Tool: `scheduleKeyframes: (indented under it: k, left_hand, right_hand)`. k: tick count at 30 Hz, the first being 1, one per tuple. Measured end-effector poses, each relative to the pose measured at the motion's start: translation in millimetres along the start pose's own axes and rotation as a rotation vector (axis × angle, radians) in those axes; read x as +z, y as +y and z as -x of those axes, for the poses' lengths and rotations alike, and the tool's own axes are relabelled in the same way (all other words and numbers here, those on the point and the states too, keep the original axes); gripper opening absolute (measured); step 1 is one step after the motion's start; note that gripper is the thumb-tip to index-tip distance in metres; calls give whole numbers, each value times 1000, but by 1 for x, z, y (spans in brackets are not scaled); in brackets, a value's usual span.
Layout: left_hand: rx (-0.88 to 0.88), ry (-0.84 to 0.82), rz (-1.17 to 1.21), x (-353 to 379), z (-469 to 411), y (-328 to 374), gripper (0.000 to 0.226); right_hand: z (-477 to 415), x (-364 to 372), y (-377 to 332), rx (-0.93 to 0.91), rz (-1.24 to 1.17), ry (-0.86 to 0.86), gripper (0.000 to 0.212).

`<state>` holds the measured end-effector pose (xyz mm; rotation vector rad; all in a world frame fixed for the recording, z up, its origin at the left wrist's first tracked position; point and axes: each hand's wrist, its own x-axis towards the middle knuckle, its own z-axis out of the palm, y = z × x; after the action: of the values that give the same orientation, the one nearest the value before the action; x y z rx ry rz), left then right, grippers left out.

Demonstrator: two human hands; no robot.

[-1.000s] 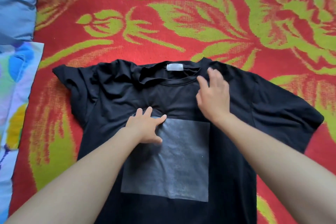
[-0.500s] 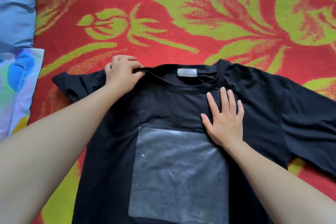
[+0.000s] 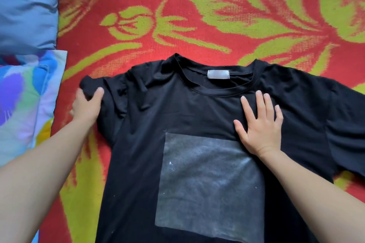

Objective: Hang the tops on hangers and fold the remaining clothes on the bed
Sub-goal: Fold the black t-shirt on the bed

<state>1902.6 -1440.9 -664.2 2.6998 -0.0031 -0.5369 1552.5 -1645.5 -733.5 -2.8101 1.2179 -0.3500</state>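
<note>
A black T-shirt [image 3: 177, 116] with a grey square print lies face up on the bed, collar and white neck label pointing away from me. My left hand [image 3: 87, 104] grips the bunched left sleeve, thumb on top of the cloth and fingers hidden beneath it. My right hand [image 3: 258, 122] lies flat with spread fingers on the chest, just right of the collar and above the print's top right corner. The right sleeve reaches out to the right edge of the view. No hanger is in view.
A red blanket [image 3: 197, 31] with green flower patterns covers the bed. A blue pillow [image 3: 25, 6] lies at the top left. Below it sits a multicoloured cloth [image 3: 23, 100], close to my left hand.
My left hand has moved from the collar's left shoulder out to the left sleeve and taken hold of it. My right hand stays pressed flat on the chest.
</note>
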Motion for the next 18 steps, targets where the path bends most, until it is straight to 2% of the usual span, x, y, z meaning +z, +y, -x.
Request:
scheduleKeyframes:
  k: [1, 2, 4, 7, 9, 14, 16, 18]
  left_hand:
    - [5, -29, 89, -1, -1, -5, 77]
    - [7, -28, 224, -2, 0, -6, 59]
    - [-13, -50, 554, -4, 3, 5, 9]
    - [-34, -56, 927, -19, 1, 18, 20]
    - [-39, -9, 996, -35, -1, 19, 22]
    - [-17, 70, 904, -67, -16, -2, 25]
    - [-9, 23, 850, -72, -20, -9, 27]
    - [-50, -99, 764, -71, -22, -17, 47]
  right_hand:
    - [0, 0, -1, 0, -2, 3, 59]
    - [0, 0, -1, 0, -2, 3, 58]
    - [0, 0, -1, 6, -5, 2, 58]
    - [0, 1, -1, 3, -12, -7, 58]
    - [0, 1, -2, 7, -12, -8, 58]
    - [0, 1, -2, 12, -16, -6, 59]
    - [-1, 1, -2, 5, -10, 5, 58]
    - [-1, 2, -2, -1, -7, 11, 58]
